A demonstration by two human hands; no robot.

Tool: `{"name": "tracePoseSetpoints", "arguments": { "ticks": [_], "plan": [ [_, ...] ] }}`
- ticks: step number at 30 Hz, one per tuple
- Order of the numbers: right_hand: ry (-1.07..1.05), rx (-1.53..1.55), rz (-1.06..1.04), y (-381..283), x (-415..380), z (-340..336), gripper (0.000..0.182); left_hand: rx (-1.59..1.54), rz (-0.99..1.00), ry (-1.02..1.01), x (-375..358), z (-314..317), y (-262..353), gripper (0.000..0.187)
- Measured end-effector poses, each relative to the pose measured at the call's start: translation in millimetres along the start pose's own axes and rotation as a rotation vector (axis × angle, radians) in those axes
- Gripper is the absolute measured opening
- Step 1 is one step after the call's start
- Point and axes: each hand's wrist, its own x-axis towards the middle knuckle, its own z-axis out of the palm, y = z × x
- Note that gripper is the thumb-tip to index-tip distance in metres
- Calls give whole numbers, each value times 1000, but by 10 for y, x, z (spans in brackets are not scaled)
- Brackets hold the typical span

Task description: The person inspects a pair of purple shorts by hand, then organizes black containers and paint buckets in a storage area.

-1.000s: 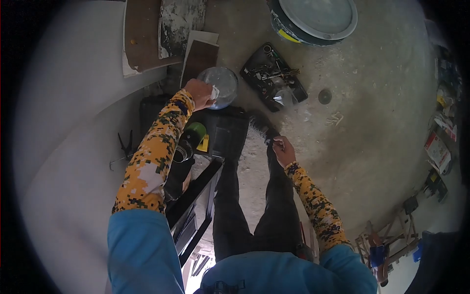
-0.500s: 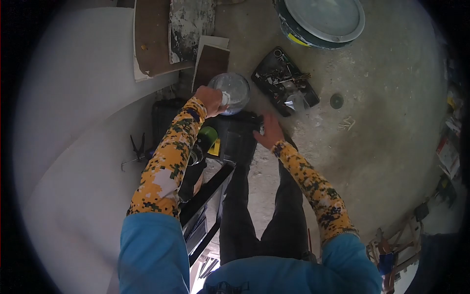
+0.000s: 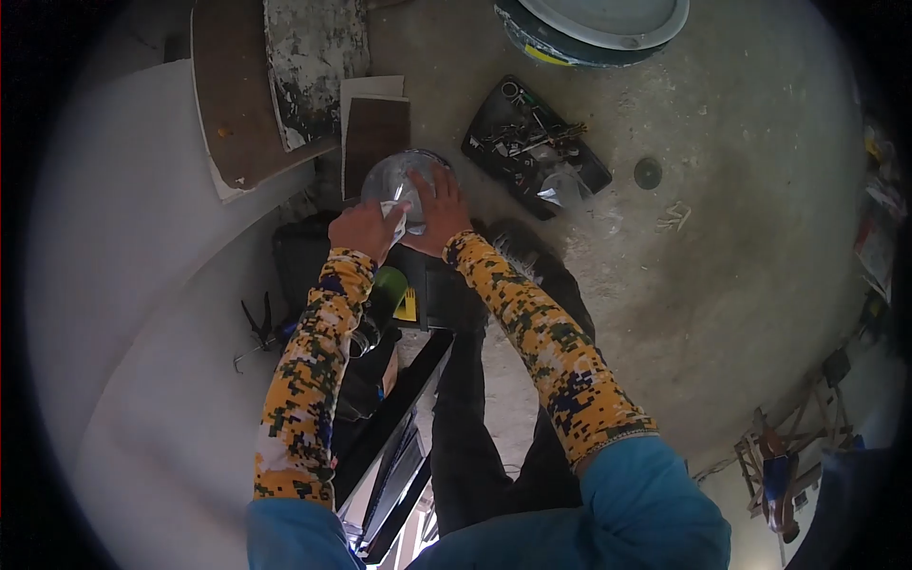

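Observation:
A clear round dome-shaped piece (image 3: 384, 179) rests at the far end of a black case (image 3: 451, 296). My left hand (image 3: 361, 230) is closed at its near edge, pinching a small white crumpled piece (image 3: 393, 220) that looks like paper or cloth. My right hand (image 3: 440, 206) lies on the dome's right side, fingers stretched across its surface. Below my left wrist, a green cylinder (image 3: 388, 290) and a yellow fork-shaped piece (image 3: 408, 304) sit on the case.
A black tray (image 3: 479, 144) of metal tools and small parts lies on the floor ahead, with a lidded bucket (image 3: 532, 40) beyond. Boards (image 3: 228, 104) lean at the left wall. A caulking gun (image 3: 255, 328) is left of the case. A small disc (image 3: 648, 173) lies right.
My right hand has come left from beside the case onto the dome. My left hand has shifted to the dome's near edge with the white piece. The view has turned slightly.

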Motion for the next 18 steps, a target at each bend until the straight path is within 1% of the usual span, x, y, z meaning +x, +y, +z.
{"name": "tracePoseSetpoints", "arguments": {
  "ticks": [1, 2, 4, 6, 8, 9, 11, 12, 14, 15, 16, 18],
  "plan": [
    [10, 5, 0, -5, 52, -11, 106, -148, -206, 75, 5, -104, 89, 46],
    [20, 13, 4, -3, 81, 9, 106, -138, -197, 75, 5, -112, 43, 46],
    [18, 18, -15, 0, 48, 66, 106, -100, -128, -1, -12, -97, -30, 53],
    [23, 13, 14, -9, 55, 48, 106, -111, -138, -38, 34, -109, 15, 53],
    [22, 19, 43, -57, 20, 47, 107, -163, -278, -101, 48, -138, 74, 53],
    [8, 25, 61, -69, 36, 21, 107, -160, -281, -96, 57, -68, 71, 53],
    [0, 41, 74, -114, 43, -11, 107, -214, -424, -136, -14, 128, 112, 57],
    [-11, 26, 87, -119, 54, 1, 108, -203, -420, -134, -2, 117, 155, 57],
    [-12, 22, 112, -124, 54, 3, 109, -442, -872, -112, 47, 74, 303, 63],
    [-44, -12, 117, -124, 60, -2, 111, -429, -865, -112, 123, 43, 360, 63],
    [-78, -43, 123, -136, 55, 4, 114, -772, -1151, -70, 206, 16, 406, 64],
    [-76, -16, 156, -194, 52, -39, 115, -1487, -1682, 34, 317, -39, 447, 65]
  ]
}}
